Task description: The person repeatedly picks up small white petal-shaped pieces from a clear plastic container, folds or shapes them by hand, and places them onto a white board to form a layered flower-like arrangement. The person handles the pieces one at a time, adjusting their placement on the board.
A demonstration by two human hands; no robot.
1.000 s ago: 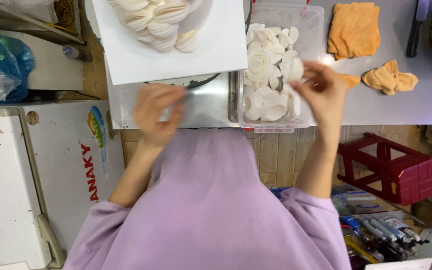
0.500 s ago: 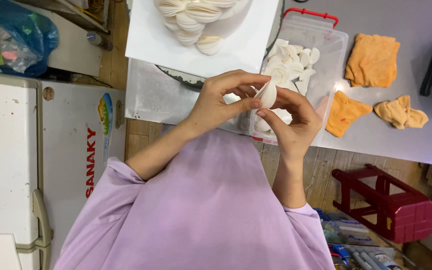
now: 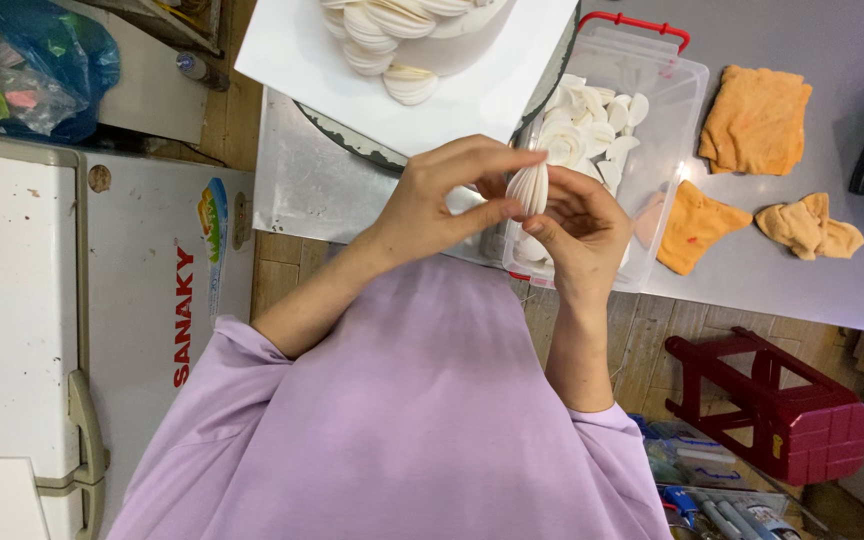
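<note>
Over the grey table point(image 3: 812, 290), both hands, left point(image 3: 442, 205) and right point(image 3: 577, 230), pinch one white ribbed shell piece point(image 3: 530, 188) near the clear plastic box point(image 3: 667, 120) of similar pieces.

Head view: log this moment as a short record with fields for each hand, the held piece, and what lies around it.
left hand: pinches the white ribbed shell piece from the left side, fingers closed on it
right hand: supports the same piece from below and right
held piece: upright, edge toward the camera, above the near rim of the clear plastic tub
tub contents: more white shell pieces
ahead: white square board carrying a white cake ringed with shell pieces
right of tub: three orange cloths on the grey table
</note>
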